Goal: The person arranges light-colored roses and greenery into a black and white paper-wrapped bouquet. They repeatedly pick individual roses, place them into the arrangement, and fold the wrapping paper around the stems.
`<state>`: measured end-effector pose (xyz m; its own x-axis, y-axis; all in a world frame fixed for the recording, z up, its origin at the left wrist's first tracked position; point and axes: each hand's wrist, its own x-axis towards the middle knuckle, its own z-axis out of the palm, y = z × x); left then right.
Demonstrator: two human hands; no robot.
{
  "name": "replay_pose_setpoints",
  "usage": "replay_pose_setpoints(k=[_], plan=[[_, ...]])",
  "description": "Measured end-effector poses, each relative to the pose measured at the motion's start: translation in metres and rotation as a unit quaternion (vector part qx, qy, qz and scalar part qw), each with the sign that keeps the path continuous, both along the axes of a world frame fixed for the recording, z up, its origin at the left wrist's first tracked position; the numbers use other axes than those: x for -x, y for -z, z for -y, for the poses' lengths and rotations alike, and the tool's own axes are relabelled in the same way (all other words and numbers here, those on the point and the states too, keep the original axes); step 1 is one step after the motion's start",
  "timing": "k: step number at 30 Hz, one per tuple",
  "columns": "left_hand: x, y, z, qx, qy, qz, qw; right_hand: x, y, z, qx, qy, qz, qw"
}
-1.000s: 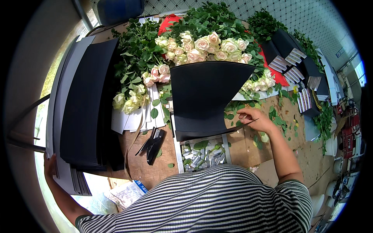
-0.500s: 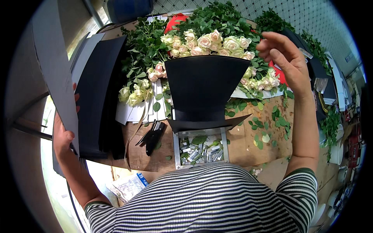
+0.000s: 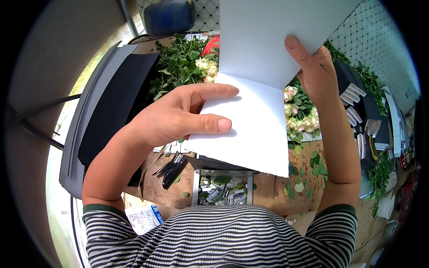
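A white sheet of card (image 3: 250, 118), creased across its middle, is held up before me, its upper panel tilted up and looking greyer. My left hand (image 3: 176, 114) grips the lower panel's left side, thumb and forefinger on the face and the other fingers hidden beneath. At the upper panel's lower right edge, my right hand (image 3: 316, 71) pinches the card with its thumb in front; its remaining fingers are behind. Below the card, the edge of a black sheet (image 3: 210, 164) shows over a metal-rimmed tray (image 3: 195, 190), which contains small pale pieces and leaves.
Cream-pink roses (image 3: 308, 120) and leafy stems (image 3: 178, 62) lie behind the card. A black stapler-like tool (image 3: 172, 172) rests left of the tray. Stacked black sheets (image 3: 111, 98) stand at left, near a blue canister (image 3: 167, 18). Loose leaves (image 3: 317, 165) are scattered on the wooden table (image 3: 268, 190).
The sheet has come from the far left to in front of me and now shows a crease. My right hand, which was free, now holds it. My left hand has moved inward with it.
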<state>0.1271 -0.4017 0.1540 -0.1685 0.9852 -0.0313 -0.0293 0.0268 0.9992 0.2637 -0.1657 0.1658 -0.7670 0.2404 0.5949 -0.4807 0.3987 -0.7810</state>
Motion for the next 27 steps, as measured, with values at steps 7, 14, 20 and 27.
replay_pose_setpoints(k=[7, 14, 20, 27], plan=[[0.032, 0.078, -0.01, 0.169, 0.075, 0.197, 0.963, -0.012, 0.107, 0.038, 0.177, -0.031, 0.237, 0.955], [0.019, 0.201, -0.006, 0.22, -0.039, 0.368, 0.902, -0.016, 0.197, 0.019, -0.159, 0.035, 0.437, 0.885], [0.007, 0.289, 0.012, 0.179, -0.115, 0.322, 0.922, -0.032, 0.254, 0.027, 0.133, -0.141, 0.627, 0.755], [0.007, 0.282, 0.035, 0.107, 0.026, 0.188, 0.976, -0.037, 0.276, 0.062, 0.302, -0.125, 0.569, 0.755]])
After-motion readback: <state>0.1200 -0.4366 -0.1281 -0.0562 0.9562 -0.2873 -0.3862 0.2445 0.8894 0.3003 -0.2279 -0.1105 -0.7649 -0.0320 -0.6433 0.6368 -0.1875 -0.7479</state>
